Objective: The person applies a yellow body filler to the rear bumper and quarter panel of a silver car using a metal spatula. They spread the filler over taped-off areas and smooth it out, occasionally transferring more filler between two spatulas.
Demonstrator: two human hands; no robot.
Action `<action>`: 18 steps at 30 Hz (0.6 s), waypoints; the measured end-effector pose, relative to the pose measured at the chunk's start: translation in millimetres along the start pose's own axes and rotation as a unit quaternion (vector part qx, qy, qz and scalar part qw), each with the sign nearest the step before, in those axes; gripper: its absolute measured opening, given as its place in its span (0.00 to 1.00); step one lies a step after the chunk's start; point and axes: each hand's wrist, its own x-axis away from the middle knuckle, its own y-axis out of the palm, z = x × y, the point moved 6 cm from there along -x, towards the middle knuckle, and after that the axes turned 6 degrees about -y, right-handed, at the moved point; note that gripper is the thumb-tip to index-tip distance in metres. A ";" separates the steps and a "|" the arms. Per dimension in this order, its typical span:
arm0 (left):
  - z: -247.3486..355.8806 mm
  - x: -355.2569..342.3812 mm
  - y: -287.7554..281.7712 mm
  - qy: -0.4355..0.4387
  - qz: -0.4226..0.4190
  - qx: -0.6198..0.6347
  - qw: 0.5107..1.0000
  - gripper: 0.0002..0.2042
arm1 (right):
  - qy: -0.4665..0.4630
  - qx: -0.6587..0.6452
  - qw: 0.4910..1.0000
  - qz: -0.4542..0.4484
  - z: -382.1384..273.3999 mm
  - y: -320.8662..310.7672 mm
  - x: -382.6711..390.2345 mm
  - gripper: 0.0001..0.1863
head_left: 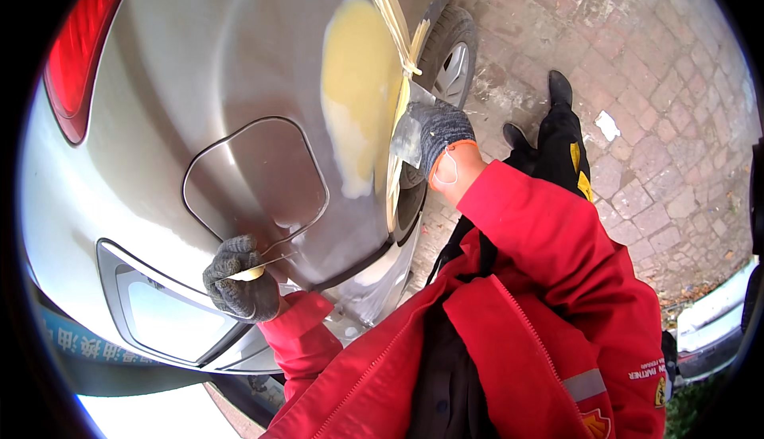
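My left hand (243, 284), in a dark grey knit glove, is closed around a thin flat putty spreader (274, 261) seen nearly edge-on. A dab of pale yellow putty (248, 274) sits by its fingers. My right hand (446, 130), in a similar glove with an orange cuff, grips a flat metal scraper (407, 138) at the wheel arch edge. The scraper lies against the masking tape (387, 5) that runs along this edge. Beside it, a long yellow filler patch (358, 81) covers part of the silver-brown car panel (263, 65), fading to a smeared lower end.
A fuel flap (259, 172) is closed between my hands. The car's wheel (454, 65) stands beyond the taped arch, and a red tail light (83, 49) is at upper left. A side window (171, 308) lies below. White scrap (607, 125) lies on the brick paving (637, 65) near my shoes.
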 end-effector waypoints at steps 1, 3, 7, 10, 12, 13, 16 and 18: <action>0.5 0.5 0.0 -0.001 0.001 -0.005 1.000 0.13 | -0.045 0.327 0.944 -0.028 -6.0 1.9 -2.0 0.08; 1.7 -0.2 0.6 0.004 -0.005 -0.001 1.000 0.13 | -0.120 0.683 0.719 -0.041 -10.3 7.6 -11.6 0.09; 0.7 -6.0 4.9 0.007 -0.014 0.023 1.000 0.12 | -0.153 0.511 0.839 0.110 -1.2 -10.5 -28.3 0.10; 2.9 -1.0 1.4 0.001 -0.003 -0.003 1.000 0.12 | -0.026 0.432 0.882 0.188 -21.7 18.7 -4.9 0.10; 1.9 -3.4 4.1 -0.004 -0.005 0.033 0.999 0.12 | -0.030 0.240 0.937 0.253 -26.4 33.5 5.7 0.11; 0.7 -3.4 5.2 -0.013 -0.005 0.074 0.997 0.12 | -0.022 0.217 0.943 0.250 -37.4 54.4 17.1 0.13; 0.1 -3.9 4.4 -0.032 -0.001 0.085 0.996 0.12 | -0.074 0.244 0.934 0.248 -42.9 68.4 22.9 0.15; -0.1 -4.0 2.6 -0.035 0.000 0.064 0.997 0.13 | -0.097 0.316 0.913 0.239 -43.2 77.4 24.4 0.15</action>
